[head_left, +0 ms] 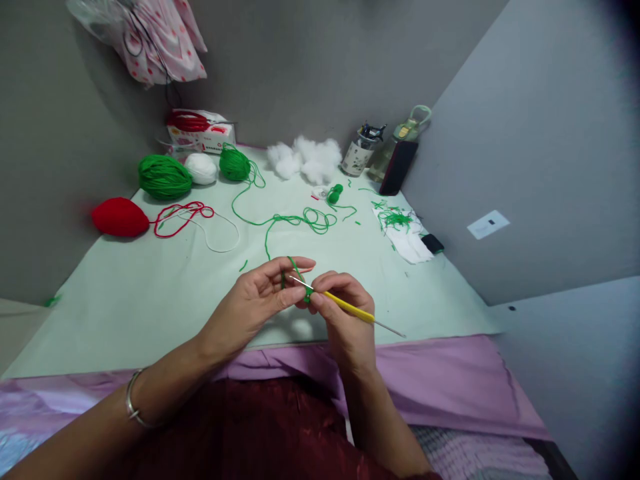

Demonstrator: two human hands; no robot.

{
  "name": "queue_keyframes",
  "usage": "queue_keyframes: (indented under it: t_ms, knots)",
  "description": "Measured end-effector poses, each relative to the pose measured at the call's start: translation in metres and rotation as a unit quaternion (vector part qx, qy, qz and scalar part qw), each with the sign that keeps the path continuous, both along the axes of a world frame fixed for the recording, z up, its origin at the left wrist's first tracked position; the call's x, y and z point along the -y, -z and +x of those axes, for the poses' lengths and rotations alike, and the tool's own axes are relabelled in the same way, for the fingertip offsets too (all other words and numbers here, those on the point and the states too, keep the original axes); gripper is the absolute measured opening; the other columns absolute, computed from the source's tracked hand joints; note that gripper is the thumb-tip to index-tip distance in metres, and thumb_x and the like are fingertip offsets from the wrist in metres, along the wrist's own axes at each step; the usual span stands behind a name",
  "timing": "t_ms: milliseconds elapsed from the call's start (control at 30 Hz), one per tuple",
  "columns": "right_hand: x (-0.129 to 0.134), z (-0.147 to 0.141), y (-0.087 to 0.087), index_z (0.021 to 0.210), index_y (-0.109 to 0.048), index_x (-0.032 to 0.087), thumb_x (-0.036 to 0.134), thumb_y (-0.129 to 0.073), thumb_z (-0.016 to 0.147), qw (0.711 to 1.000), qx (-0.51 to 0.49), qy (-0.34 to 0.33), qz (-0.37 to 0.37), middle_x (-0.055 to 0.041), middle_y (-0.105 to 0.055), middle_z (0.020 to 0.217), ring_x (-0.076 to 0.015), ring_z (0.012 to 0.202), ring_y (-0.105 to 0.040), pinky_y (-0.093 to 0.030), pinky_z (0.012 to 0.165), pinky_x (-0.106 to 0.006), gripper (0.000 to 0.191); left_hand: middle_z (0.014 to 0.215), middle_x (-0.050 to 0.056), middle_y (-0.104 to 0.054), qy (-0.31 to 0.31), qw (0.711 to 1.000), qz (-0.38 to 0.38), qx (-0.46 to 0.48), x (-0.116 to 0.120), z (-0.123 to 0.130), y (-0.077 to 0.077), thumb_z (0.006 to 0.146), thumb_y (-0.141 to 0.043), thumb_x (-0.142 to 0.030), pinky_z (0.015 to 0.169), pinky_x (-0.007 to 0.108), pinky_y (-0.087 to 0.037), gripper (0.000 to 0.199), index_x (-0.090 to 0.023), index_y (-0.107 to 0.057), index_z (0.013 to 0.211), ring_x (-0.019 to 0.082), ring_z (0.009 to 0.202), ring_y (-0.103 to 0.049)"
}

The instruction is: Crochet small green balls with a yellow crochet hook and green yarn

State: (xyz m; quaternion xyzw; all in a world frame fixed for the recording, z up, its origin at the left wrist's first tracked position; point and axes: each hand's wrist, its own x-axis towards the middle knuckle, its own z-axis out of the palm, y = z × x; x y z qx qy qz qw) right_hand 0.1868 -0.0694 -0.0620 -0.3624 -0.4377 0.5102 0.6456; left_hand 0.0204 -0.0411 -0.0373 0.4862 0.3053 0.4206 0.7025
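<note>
My left hand [265, 288] pinches a small green crocheted piece [309, 293] between thumb and fingers, with green yarn [295, 267] running over its raised index finger. Closed around a yellow-handled crochet hook [350, 307] is my right hand [347, 313], its fingertips beside the green piece. The hook's metal tip points left across the top of the piece, close to my left fingers. From my left hand the yarn runs up the table in loose loops to a green ball [235, 163]. The stitches are too small to make out.
Red [120, 217], large green [165, 177] and white [201, 169] balls stand left. White stuffing [305, 160], a pen cup [359, 153], a bottle [390, 150] and a phone [399, 168] line the back. Green scraps [395, 218] lie on white tissue [413, 245] at right.
</note>
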Motion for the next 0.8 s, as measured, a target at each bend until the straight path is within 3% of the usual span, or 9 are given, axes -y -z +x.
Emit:
queue_keyframes:
  t_ms: [367,567,800]
  knots:
    - [-0.004,-0.009,-0.01,0.075,-0.066,0.023,0.029,-0.089,0.073,0.982,-0.144,-0.098,-0.069,0.0048,-0.061,0.071,-0.012,0.064,-0.058,-0.046,0.061,-0.027,0.023,0.084,0.003,-0.073,0.006,0.988,-0.114,0.106,0.002,0.002,0.001,0.083,-0.086,-0.026,0.079,0.028,-0.051,0.028,-0.018,-0.079,0.11,0.016,0.077,-0.066]
    - [-0.004,-0.013,-0.004,0.079,-0.07,0.024,0.025,-0.087,0.076,0.997,-0.077,0.004,-0.03,0.0032,-0.067,0.077,-0.0102,0.061,-0.055,-0.05,0.063,-0.027,0.017,0.095,0.003,-0.073,-0.075,0.994,-0.047,0.066,0.004,0.007,0.004,0.086,-0.084,-0.024,0.085,0.031,-0.055,0.034,-0.02,-0.077,0.119,0.017,0.083,-0.068]
    - [-0.002,-0.018,-0.003,0.084,-0.074,0.027,0.021,-0.083,0.083,0.992,0.034,0.114,0.043,-0.0006,-0.07,0.084,-0.0164,0.08,-0.066,-0.057,0.071,-0.03,0.01,0.103,0.003,-0.073,-0.062,0.998,0.0,0.014,0.009,0.005,0.004,0.09,-0.081,-0.027,0.1,0.029,-0.052,0.028,-0.024,-0.078,0.118,0.019,0.104,-0.066]
